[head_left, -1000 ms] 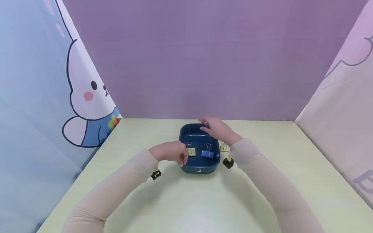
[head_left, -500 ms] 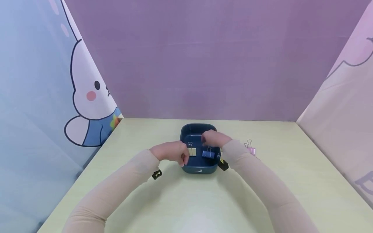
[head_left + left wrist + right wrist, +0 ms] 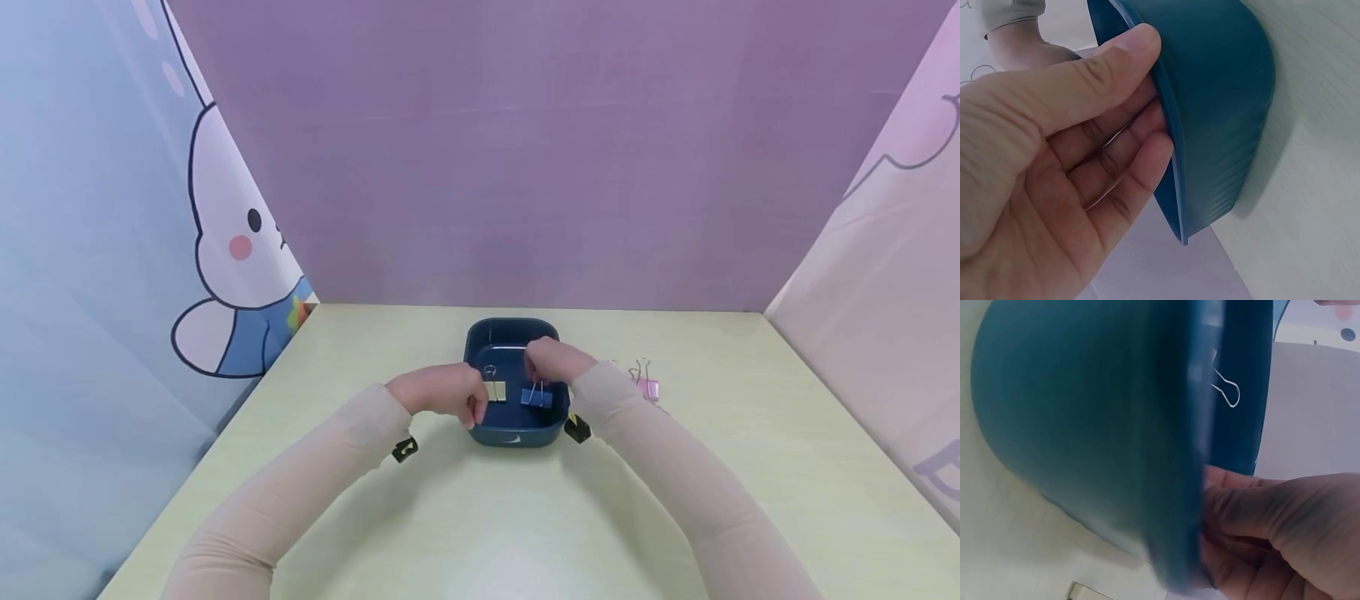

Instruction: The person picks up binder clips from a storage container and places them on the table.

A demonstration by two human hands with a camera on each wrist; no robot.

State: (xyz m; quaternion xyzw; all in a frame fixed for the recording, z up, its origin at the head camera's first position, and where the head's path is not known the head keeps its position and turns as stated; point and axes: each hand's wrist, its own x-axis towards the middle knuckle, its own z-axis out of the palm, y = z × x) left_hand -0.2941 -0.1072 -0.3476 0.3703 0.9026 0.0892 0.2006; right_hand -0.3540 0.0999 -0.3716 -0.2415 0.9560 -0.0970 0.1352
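Observation:
A dark teal plastic box [image 3: 513, 437] with a white swoosh stands on the table. My left hand [image 3: 450, 392] grips its left rim; in the left wrist view the thumb [image 3: 1138, 40] lies at the rim and the fingers reach inside. Within the box sit a pale yellow binder clip [image 3: 496, 392] and a blue binder clip [image 3: 536, 398]. My right hand [image 3: 558, 361] reaches over the right rim and pinches the blue clip's wire handles with curled fingers. In the right wrist view the box wall hides the fingertips and the blue clip; one wire loop [image 3: 1232, 394] shows inside.
Right of the box, a pink binder clip [image 3: 648, 389] lies on the pale table [image 3: 510, 533], partly behind the right sleeve. Part of a cream-coloured clip [image 3: 1088, 592] shows below the box in the right wrist view. A purple backdrop [image 3: 510, 150] rises behind the table.
My right hand has come down from the box's back right rim, fingers loose, to the blue binder clip, fingers now curled. My left hand stays at the left rim.

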